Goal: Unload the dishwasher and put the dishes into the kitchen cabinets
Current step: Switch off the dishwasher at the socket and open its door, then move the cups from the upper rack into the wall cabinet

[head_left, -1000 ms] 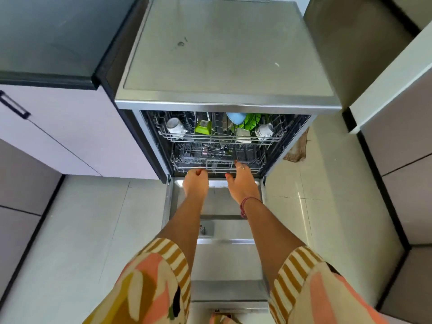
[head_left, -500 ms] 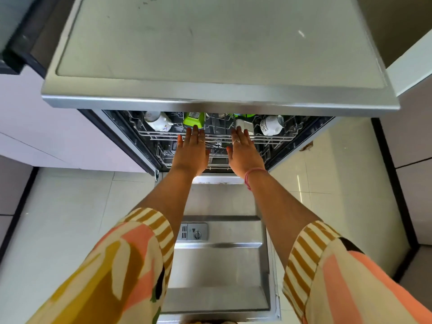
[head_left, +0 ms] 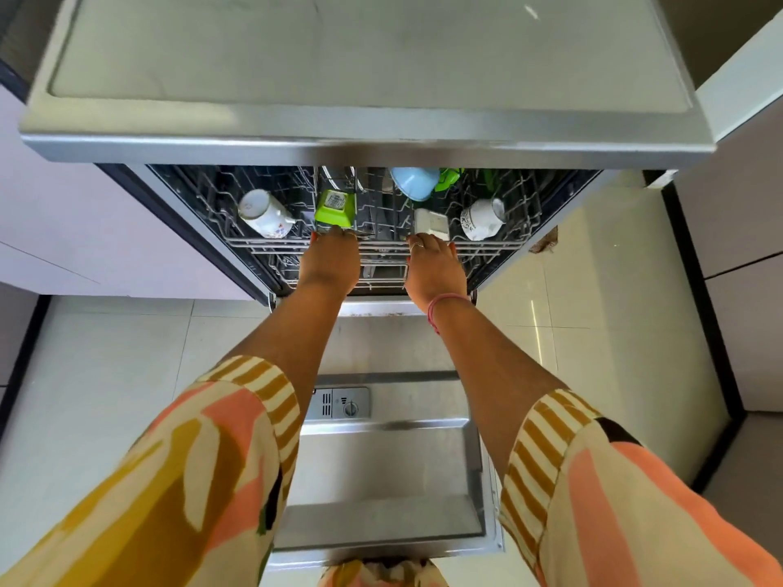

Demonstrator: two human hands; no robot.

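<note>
Steel-topped dishwasher [head_left: 364, 133] stands open, its door [head_left: 381, 472] dropped flat toward the person; both bare arms reach over the door to the upper rack [head_left: 271, 243]; left hand [head_left: 329, 264] and right hand [head_left: 434, 269] sit side by side but apart, fingers curled over the rack's front wire rail, gripping it; a pink band [head_left: 440, 305] circles the right wrist, a ring shows on one right finger; in the rack, a white mug [head_left: 265, 213] lies tipped at left, a green cup [head_left: 335, 208] sits just beyond the left fingers, a small white dish [head_left: 431, 223] just beyond the right, a patterned white cup [head_left: 483, 218] farther right, a blue bowl [head_left: 414, 183] and green items [head_left: 449, 177] toward the back; lower rack [head_left: 381, 273] shows beneath the hands; patterned sleeves [head_left: 203, 459] fill the foreground; pale floor tiles [head_left: 110, 358] flank the door.
</note>
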